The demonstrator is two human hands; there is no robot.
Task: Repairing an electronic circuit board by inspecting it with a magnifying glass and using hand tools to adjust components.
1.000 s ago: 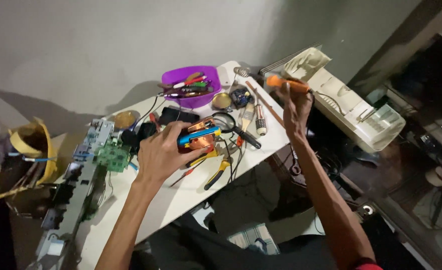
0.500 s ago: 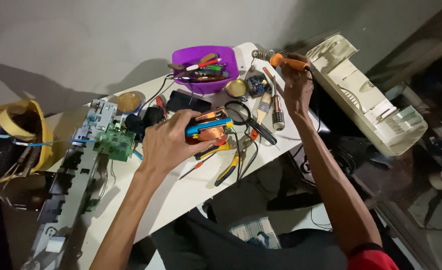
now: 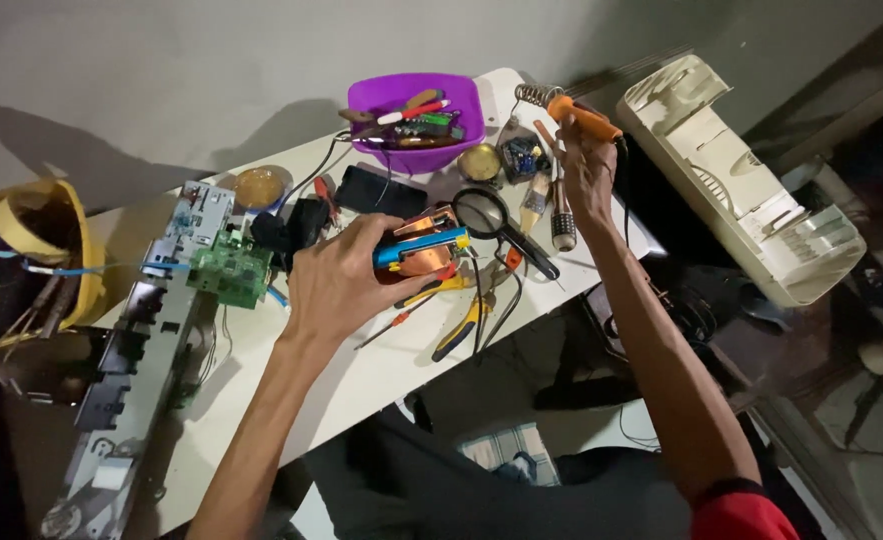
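head | left hand (image 3: 336, 285) clamped over copper-wound coil part with blue and orange fittings (image 3: 423, 250), mid white desk (image 3: 381, 370) | right hand (image 3: 586, 170) fist-gripping orange-handled soldering iron (image 3: 581, 115) by far right corner, near spring stand (image 3: 531, 95) | risk: iron tip may scorch cables or black-rimmed magnifying glass (image 3: 486, 215); yellow-handled pliers (image 3: 461, 325) at near edge could fall
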